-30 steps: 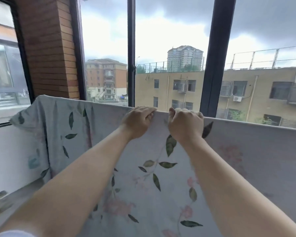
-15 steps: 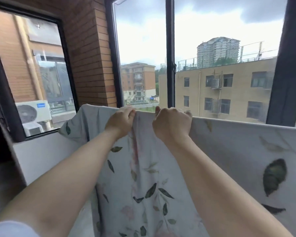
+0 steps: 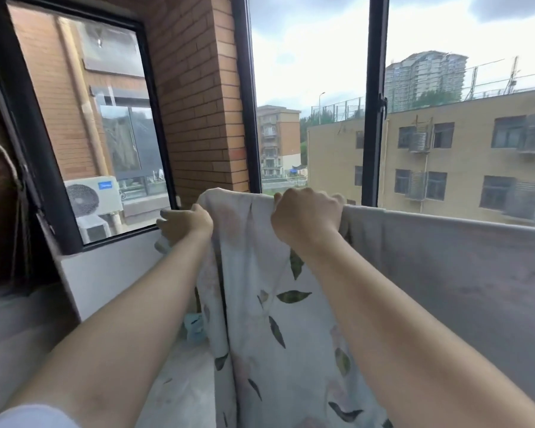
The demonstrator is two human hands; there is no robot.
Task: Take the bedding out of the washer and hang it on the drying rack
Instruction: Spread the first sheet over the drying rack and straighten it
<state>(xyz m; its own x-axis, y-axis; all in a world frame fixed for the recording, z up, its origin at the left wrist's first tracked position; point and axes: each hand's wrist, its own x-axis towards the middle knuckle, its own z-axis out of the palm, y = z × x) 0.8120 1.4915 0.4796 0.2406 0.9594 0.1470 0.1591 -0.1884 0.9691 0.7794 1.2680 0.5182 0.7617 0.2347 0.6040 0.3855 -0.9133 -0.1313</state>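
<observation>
A pale sheet printed with green leaves [image 3: 260, 310] hangs in front of me, draped over a line or bar that the cloth hides. Its top edge runs from the centre off to the right. My left hand [image 3: 183, 225] grips the bunched left end of the sheet, a little below the top edge. My right hand [image 3: 306, 216] is curled over the top edge just to the right of it. The sheet's plain grey side [image 3: 445, 267] stretches to the right. The washer is out of view.
Black window frames [image 3: 374, 118] stand just behind the sheet, with a brick pier [image 3: 204, 103] to the left. A white ledge [image 3: 105, 267] lies under the left window, and an outdoor air-conditioner unit [image 3: 90, 199] sits beyond the glass. Buildings are across the way.
My view has swung left. Both hands have slid left along the top edge to the sheet's left end. The left hand has dropped slightly and now holds the bunched corner.
</observation>
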